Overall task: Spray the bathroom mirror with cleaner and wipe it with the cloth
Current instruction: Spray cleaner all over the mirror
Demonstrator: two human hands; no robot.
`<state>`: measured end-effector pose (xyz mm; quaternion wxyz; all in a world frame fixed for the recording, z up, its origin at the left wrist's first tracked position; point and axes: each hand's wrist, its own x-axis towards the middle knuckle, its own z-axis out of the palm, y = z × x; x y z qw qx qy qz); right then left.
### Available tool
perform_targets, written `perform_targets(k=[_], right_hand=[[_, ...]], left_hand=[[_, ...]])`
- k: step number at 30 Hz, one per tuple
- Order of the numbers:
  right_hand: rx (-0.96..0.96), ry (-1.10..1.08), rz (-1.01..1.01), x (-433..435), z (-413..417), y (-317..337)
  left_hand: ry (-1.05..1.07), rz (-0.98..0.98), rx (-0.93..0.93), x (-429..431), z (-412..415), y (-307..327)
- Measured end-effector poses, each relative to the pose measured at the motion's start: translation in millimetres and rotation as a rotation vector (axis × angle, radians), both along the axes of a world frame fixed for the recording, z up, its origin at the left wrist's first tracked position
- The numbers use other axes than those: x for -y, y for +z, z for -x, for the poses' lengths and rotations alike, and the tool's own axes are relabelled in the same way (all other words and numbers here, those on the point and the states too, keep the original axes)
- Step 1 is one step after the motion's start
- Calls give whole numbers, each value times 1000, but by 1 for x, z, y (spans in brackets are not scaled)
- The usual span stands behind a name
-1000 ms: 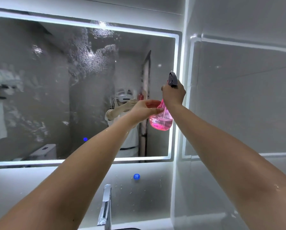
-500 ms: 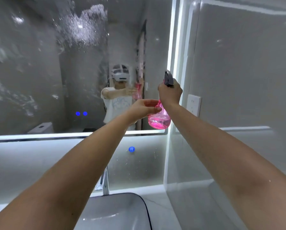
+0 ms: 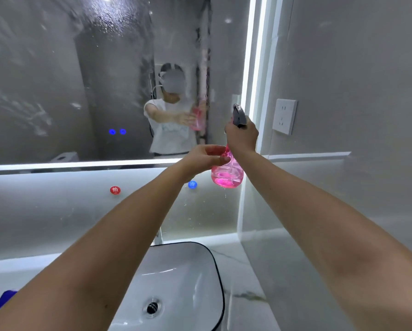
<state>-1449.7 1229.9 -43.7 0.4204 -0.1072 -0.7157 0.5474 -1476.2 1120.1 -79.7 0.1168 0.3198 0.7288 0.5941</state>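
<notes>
Outstretched, right hand (image 3: pixel 242 137) clenches spray bottle (image 3: pixel 227 174) neck; left hand (image 3: pixel 206 158) cups its body.

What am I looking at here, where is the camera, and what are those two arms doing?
There is no machine here: a person wears one wide-angle camera on the head, so you see their own bare arms reaching forward. The right hand grips the grey trigger head of a clear spray bottle of pink liquid; the left hand steadies the bottle's body. Ahead is the light-edged bathroom mirror, speckled with droplets and reflecting the person. Below sits a white basin with a dark rim on a pale marble counter. A blue cloth-like thing shows at the lower left edge, partly hidden. A white wall socket is on the right.
</notes>
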Motion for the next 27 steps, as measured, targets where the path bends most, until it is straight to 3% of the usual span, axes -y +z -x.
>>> perform_targets(k=[7,19,27], right_hand=[[-29,10,-83,40,18,7],[-115,273,8,157,59,31],[-121,244,-41,240,87,30]], left_hand=[[80,18,-4,39,7,5],[255,-37,0,159,21,36],[317,-32,-24,239,43,34]])
